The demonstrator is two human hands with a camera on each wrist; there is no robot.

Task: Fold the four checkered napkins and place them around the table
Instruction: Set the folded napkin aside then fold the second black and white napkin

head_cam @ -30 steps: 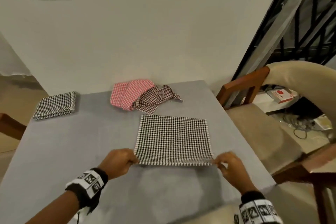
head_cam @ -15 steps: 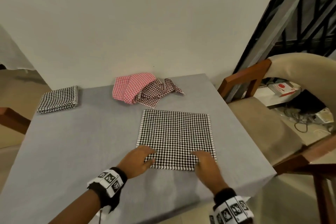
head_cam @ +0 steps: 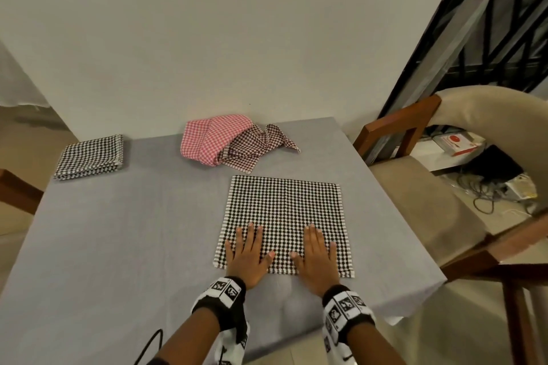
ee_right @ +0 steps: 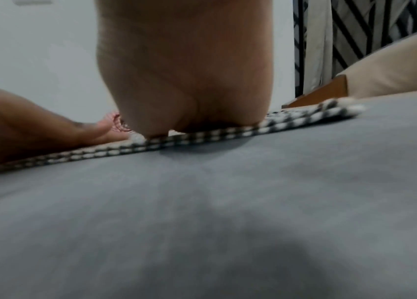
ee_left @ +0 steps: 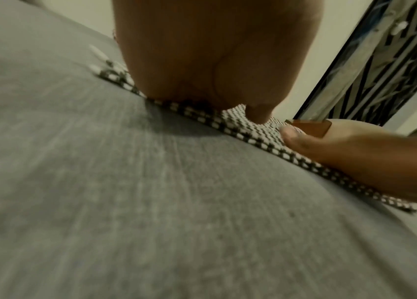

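Observation:
A black-and-white checkered napkin [head_cam: 284,216] lies flat, folded once, on the grey table [head_cam: 133,231]. My left hand [head_cam: 248,252] and right hand [head_cam: 318,255] press flat on its near edge, fingers straight, side by side. In the left wrist view the left palm [ee_left: 212,50] rests on the napkin's edge [ee_left: 248,125]; the right wrist view shows the right palm [ee_right: 184,70] on the doubled edge [ee_right: 202,135]. A folded black-and-white napkin [head_cam: 90,155] sits at the far left corner. A crumpled red-checkered napkin [head_cam: 210,141] and a dark-checkered one [head_cam: 258,147] lie heaped at the far edge.
A wall stands just behind the table. A cream upholstered chair with a wooden frame [head_cam: 421,187] is close on the right. Another wooden chair part [head_cam: 17,192] shows at the left edge. A black metal grille [head_cam: 489,38] is at the upper right.
Both hands let go of the napkin's near corners, moved inward and forward, and now lie flat on the napkin's near part.

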